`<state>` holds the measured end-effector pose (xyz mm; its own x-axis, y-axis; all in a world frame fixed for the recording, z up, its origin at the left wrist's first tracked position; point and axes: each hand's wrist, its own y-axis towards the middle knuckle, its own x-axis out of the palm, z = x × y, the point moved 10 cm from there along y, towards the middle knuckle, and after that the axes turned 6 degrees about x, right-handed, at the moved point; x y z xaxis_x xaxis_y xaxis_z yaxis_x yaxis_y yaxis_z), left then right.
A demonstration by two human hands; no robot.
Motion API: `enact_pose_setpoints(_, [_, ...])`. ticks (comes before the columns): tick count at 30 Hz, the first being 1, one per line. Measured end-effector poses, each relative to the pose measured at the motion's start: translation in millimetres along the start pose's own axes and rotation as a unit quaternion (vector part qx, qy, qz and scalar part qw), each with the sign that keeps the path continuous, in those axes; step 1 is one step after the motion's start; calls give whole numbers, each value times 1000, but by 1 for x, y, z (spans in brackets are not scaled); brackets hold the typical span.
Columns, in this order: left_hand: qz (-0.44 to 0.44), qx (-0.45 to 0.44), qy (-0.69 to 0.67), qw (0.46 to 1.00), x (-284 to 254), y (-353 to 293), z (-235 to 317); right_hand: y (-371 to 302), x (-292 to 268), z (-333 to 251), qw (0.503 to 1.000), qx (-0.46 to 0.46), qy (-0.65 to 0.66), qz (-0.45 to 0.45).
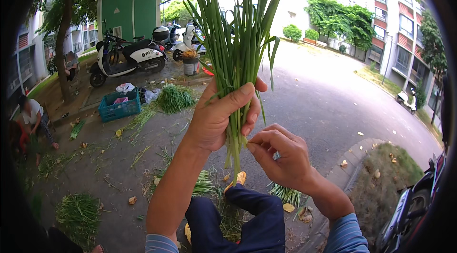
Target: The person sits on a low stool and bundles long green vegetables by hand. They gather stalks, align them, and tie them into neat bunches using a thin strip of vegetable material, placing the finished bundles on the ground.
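A tall bunch of garlic chives [240, 43], with long flat green leaves, stands upright in front of me. My left hand [212, 119] is wrapped round its lower part, thumb across the front. The pale stem ends poke out below that grip. Just to the right of them, my right hand [285, 157] is closed in a pinch, thumb against forefinger, at a thin yellowish strand by the stem bases. Its other fingers curl inward. More chives [204, 184] lie on the ground by my legs, and another bundle [285, 193] lies beyond my right knee.
A teal crate [119, 111] with bags stands ahead left beside a heap of greens [175, 98]. Another heap [78, 217] lies at lower left. A parked scooter [128, 57] stands farther back. Two people sit at left. A curb [345, 177] borders grass at right.
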<state>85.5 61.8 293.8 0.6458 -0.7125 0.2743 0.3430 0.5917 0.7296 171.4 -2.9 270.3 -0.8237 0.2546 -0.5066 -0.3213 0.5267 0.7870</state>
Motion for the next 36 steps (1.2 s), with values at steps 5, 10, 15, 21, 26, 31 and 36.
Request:
enact_pose_setpoints(5, [-14, 6, 2, 1000, -4, 0, 3, -17, 20, 2, 993, 9, 6, -121])
enact_pose_setpoints(10, [30, 25, 53, 998, -1, 3, 10, -70, 72, 9, 932, 10, -75, -354])
enact_pose_setpoints(15, [67, 50, 66, 994, -6, 6, 8, -129, 109, 31, 812, 5, -173, -557])
enact_pose_setpoints(21, [106, 87, 104, 985, -8, 7, 9, -18, 7, -28, 992, -61, -62, -91])
enact_pose_setpoints(26, [136, 55, 129, 981, -9, 3, 5, 4, -11, -46, 972, -110, -194, 70])
enact_pose_setpoints(31, [163, 67, 134, 975, -17, -3, 6, 0, 6, -40, 962, -149, -226, 43])
enact_pose_setpoints(36, [174, 62, 133, 974, -26, -7, 5, -5, 19, -36, 969, -163, -184, 18])
